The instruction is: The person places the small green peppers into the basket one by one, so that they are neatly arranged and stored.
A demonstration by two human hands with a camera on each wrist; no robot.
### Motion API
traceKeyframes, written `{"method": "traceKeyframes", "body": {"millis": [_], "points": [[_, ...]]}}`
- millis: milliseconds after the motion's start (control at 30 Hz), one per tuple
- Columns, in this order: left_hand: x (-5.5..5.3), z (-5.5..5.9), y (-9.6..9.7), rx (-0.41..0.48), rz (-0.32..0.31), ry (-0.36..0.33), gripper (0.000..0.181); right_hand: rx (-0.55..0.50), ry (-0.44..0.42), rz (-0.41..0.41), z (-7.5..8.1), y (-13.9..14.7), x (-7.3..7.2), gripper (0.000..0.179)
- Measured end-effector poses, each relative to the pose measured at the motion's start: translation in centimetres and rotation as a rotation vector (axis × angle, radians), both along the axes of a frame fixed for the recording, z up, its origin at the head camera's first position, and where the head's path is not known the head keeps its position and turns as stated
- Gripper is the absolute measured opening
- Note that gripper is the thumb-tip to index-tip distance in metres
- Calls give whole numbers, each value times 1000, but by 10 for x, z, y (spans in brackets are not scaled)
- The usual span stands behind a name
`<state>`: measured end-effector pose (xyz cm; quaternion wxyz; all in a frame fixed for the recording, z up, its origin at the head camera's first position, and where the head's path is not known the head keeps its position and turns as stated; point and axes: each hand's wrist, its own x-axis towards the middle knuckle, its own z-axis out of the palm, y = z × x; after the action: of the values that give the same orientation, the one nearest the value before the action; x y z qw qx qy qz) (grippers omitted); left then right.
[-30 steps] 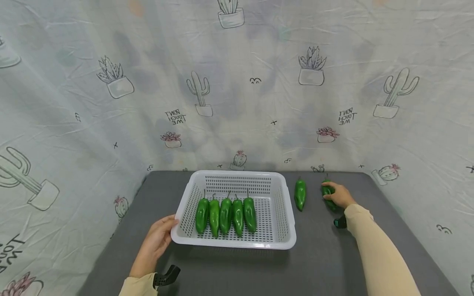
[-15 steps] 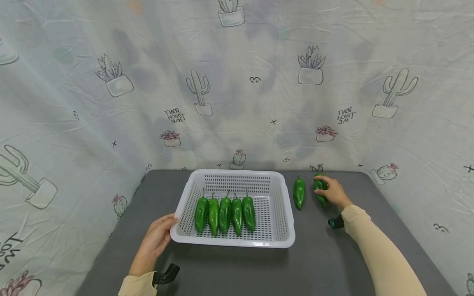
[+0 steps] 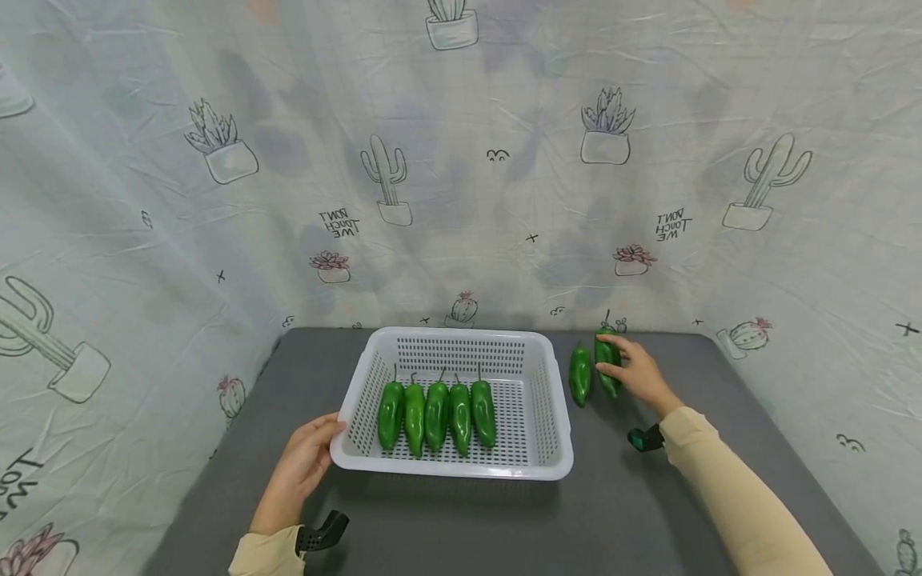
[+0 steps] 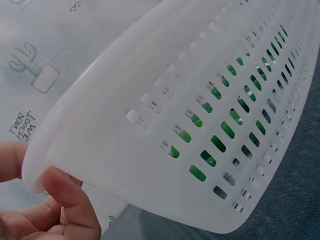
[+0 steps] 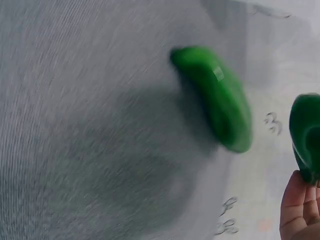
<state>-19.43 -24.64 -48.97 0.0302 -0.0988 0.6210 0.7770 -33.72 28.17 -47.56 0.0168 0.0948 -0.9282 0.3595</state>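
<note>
My left hand [image 3: 310,455] pinches the near left corner of a white plastic basket [image 3: 461,472]; the left wrist view shows the thumb and fingers on its rim [image 4: 35,170]. Several green chili peppers [image 3: 436,416] lie side by side in the basket, stems away from me. At the right, my right hand [image 3: 639,374] grips another green chili pepper [image 3: 605,352], its stem pointing up and away. That pepper [image 5: 306,135] shows at the right edge of the right wrist view. One more green chili pepper [image 3: 579,374] lies on the table between the basket and my right hand.
The dark grey table [image 3: 461,532] runs under everything. Behind it and along both sides hangs a pale curtain [image 3: 497,200] with cactus drawings. Slots pierce the basket's walls and floor, and its right part has bare floor beside the peppers.
My right hand has moved left with the chili pepper, from the table's right side to near the pepper lying there. The left hand has kept its grip on the basket.
</note>
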Motion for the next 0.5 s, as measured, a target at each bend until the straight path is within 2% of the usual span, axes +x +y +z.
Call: {"method": "traceKeyframes", "body": {"millis": [500], "points": [[1, 0, -1, 5, -11, 14, 47, -91, 67, 59, 39, -26, 23, 59]]}}
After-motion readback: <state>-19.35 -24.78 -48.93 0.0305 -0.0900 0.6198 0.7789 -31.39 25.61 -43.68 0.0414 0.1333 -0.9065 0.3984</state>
